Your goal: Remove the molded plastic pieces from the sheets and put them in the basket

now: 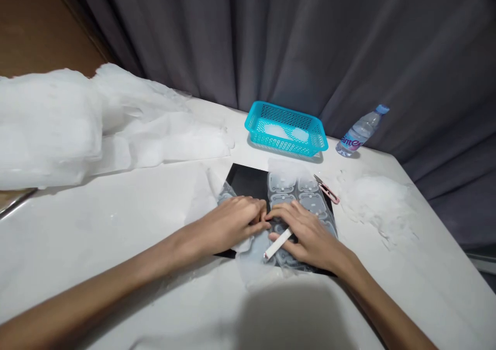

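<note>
Sheet of clear plastic with rounded cells [313, 203] on a black board [248, 178], partly beneath the right hand [310, 231]: fingers loosely spread, white stick-like tool [277, 245] between thumb and forefinger. Just beside, left hand [238, 219] with fingers curled together (cannot tell around what, if anything). Pink-handled thread snips [329, 191] at the board's right edge; turquoise mesh basket [287, 146] and labelled water bottle [354, 137] beyond.

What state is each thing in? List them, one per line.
White stick: held in the right hand
Left hand: fingers curled
Plastic shapes: partly covered
Basket: upright, white pieces inside
Bottle: standing, capped
Scissors: lying; open or shut unclear
Scraps: loosely heaped
White sheets: piled
Curtain: hanging
</note>
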The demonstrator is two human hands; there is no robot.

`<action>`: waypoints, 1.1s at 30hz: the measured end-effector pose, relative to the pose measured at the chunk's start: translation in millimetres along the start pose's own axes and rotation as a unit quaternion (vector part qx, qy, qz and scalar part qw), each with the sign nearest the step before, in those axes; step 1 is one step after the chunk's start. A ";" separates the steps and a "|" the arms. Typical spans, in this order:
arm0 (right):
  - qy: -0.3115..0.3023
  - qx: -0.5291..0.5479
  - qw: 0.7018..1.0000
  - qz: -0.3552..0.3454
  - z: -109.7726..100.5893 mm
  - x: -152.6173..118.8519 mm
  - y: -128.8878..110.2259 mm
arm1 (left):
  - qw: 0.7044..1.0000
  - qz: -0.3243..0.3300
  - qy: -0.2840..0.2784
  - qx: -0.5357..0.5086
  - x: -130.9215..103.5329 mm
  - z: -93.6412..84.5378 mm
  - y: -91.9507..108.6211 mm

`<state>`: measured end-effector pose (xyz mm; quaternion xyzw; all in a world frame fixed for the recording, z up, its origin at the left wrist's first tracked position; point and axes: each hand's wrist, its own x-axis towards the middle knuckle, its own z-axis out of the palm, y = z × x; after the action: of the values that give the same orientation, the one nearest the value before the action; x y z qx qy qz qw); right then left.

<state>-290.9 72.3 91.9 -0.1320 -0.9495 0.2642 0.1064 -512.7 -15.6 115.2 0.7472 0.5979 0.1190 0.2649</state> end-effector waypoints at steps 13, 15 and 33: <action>0.083 -0.128 0.984 -0.087 9.0 2.9 7.5 | 0.990 0.127 0.022 -0.052 -1.8 7.3 -1.7; 0.087 -0.158 0.977 -0.113 9.5 2.5 9.3 | 0.991 0.116 0.026 -0.063 -1.9 11.2 -2.9; -0.005 -0.084 0.996 -0.019 -4.1 -10.6 -4.8 | 0.990 0.031 -0.017 -0.134 -4.4 6.2 3.4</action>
<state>-280.7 67.0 96.5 -0.1206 -0.9712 0.1823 0.0951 -507.9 -21.9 112.4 0.7251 0.5485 0.1936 0.3686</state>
